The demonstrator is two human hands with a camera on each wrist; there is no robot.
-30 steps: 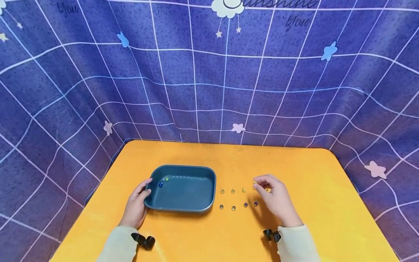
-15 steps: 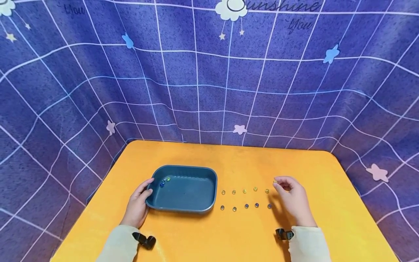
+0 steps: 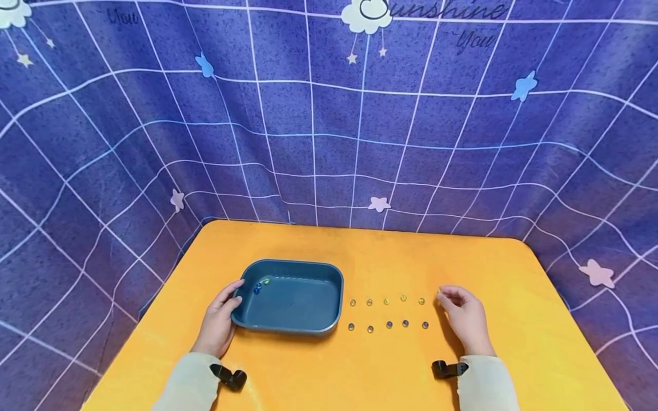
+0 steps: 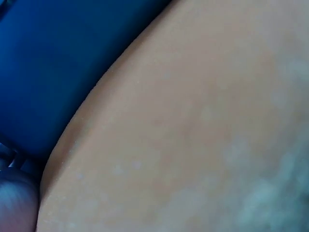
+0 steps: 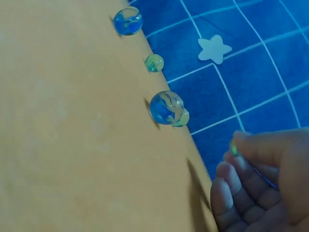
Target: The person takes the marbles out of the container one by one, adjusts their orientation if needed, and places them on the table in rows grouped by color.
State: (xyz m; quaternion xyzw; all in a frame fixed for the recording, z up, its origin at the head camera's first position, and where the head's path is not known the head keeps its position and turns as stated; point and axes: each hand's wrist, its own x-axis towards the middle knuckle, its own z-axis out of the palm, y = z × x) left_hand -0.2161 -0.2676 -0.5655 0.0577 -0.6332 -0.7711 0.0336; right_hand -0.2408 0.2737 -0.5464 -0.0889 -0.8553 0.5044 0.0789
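My left hand (image 3: 217, 326) grips the left rim of a dark blue-green rectangular tray (image 3: 293, 330), thumb and fingers on its edge. Inside the tray's left end lie a yellow-green marble (image 3: 267, 281) and blue marbles (image 3: 257, 290). My right hand (image 3: 465, 319) pinches a small yellow-green marble (image 5: 234, 148) between thumb and fingertips, beyond the right end of two marble rows. Nearest to it are a yellow marble (image 3: 421, 301) in the back row and a blue marble (image 5: 166, 107) in the front row. In the left wrist view, the left hand (image 4: 159, 135) fills most of the picture.
The rows of glass marbles run rightward from the tray across an orange-yellow table (image 3: 319, 377). Yellowish ones form the back row; the front row has a clear marble (image 3: 370, 329) and darker blue ones. A purple-blue grid curtain (image 3: 329, 154) hangs behind the table.
My right hand has moved right, past the row's end, then slightly nearer the table front, holding a marble. Marbles it had covered now show. The left hand still holds the tray.
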